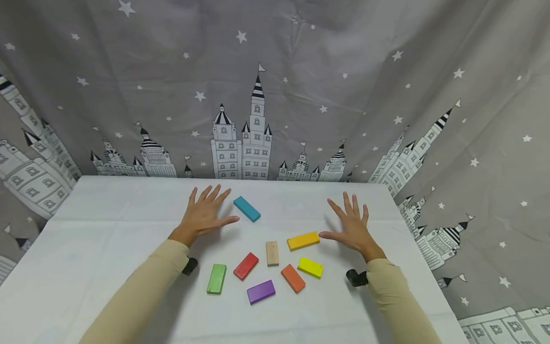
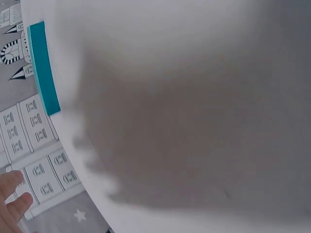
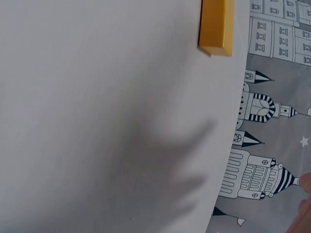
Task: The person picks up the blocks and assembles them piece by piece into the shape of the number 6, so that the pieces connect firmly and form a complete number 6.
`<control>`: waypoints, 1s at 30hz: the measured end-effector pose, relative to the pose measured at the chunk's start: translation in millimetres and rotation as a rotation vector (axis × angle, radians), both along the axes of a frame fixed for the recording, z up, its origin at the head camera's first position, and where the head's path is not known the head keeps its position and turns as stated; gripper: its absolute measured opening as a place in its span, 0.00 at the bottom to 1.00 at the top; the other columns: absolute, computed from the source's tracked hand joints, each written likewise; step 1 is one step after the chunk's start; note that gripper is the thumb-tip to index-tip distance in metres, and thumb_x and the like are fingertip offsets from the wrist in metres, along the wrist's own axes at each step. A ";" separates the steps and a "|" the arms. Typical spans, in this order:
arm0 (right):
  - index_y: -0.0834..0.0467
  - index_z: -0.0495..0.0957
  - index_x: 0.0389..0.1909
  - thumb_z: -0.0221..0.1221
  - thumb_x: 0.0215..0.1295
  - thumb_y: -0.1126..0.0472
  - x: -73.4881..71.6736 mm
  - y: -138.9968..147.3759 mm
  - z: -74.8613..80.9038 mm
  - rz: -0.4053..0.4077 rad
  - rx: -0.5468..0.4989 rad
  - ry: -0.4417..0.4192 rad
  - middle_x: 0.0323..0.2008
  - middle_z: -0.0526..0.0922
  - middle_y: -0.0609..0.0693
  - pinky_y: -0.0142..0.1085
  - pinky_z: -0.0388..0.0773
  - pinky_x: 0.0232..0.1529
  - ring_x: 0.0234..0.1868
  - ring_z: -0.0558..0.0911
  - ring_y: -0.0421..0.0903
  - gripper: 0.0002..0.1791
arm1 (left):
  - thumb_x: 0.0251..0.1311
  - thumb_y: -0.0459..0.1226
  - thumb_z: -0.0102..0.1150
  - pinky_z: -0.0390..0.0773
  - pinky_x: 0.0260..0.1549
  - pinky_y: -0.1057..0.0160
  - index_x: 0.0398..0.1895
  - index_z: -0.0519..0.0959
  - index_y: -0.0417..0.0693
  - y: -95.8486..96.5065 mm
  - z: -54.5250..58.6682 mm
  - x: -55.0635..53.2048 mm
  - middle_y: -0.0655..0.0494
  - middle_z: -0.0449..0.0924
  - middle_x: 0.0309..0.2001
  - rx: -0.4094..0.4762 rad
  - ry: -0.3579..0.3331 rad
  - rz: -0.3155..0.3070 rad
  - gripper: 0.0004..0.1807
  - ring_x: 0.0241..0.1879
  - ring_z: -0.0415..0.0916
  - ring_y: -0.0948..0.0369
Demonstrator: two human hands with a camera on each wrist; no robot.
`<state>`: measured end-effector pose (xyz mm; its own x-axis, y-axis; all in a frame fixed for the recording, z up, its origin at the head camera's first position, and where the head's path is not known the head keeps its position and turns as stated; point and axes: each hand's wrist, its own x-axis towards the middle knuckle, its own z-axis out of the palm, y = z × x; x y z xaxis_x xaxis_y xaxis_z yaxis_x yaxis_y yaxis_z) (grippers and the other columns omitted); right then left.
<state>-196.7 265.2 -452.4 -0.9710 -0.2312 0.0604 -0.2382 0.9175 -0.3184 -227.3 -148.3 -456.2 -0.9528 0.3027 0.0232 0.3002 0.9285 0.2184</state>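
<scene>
My left hand (image 1: 202,216) hovers over the table with fingers spread, its thumb pointing toward a teal block (image 1: 247,209). On the other side my right hand (image 1: 353,227) is spread too, the thumb tip close to an amber-yellow block (image 1: 303,241); both hands hold nothing. Between and below them lie a plain wooden block (image 1: 272,253), a red block (image 1: 246,266), a green block (image 1: 216,279), a purple block (image 1: 261,292), an orange block (image 1: 293,278) and a bright yellow block (image 1: 310,267). In the left wrist view the teal block (image 2: 43,68) appears near the fingertips.
A white cloth covers the table (image 1: 107,210). Behind it hangs a grey curtain (image 1: 301,95) printed with castles and stars. Each wrist carries a small black camera, one at the left sleeve (image 1: 154,267) and one at the right sleeve (image 1: 393,291).
</scene>
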 end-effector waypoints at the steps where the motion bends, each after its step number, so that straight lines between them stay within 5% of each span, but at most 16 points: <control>1: 0.48 0.56 0.74 0.65 0.46 0.30 -0.3 -1.4 -0.2 0.004 -0.002 0.000 0.76 0.35 0.63 0.66 0.23 0.66 0.74 0.29 0.63 0.56 | 0.54 0.69 0.48 0.31 0.68 0.35 0.75 0.54 0.50 3.8 -0.2 -1.4 0.39 0.49 0.74 0.004 -0.007 0.000 0.51 0.73 0.43 0.40; 19: 0.47 0.57 0.74 0.67 0.45 0.31 -0.6 -25.1 -6.0 0.050 -0.015 -0.001 0.76 0.37 0.62 0.65 0.25 0.67 0.75 0.32 0.63 0.56 | 0.49 0.71 0.54 0.39 0.69 0.35 0.75 0.55 0.47 51.0 -21.0 -26.9 0.39 0.52 0.73 0.014 -0.119 0.040 0.56 0.72 0.48 0.41; 30: 0.46 0.56 0.74 0.66 0.45 0.31 -0.7 -29.6 -11.5 0.074 -0.020 -0.009 0.76 0.38 0.61 0.65 0.25 0.67 0.75 0.32 0.62 0.56 | 0.48 0.70 0.57 0.48 0.67 0.36 0.69 0.68 0.50 65.3 -25.8 -31.7 0.37 0.57 0.71 -0.035 -0.135 0.044 0.50 0.69 0.55 0.41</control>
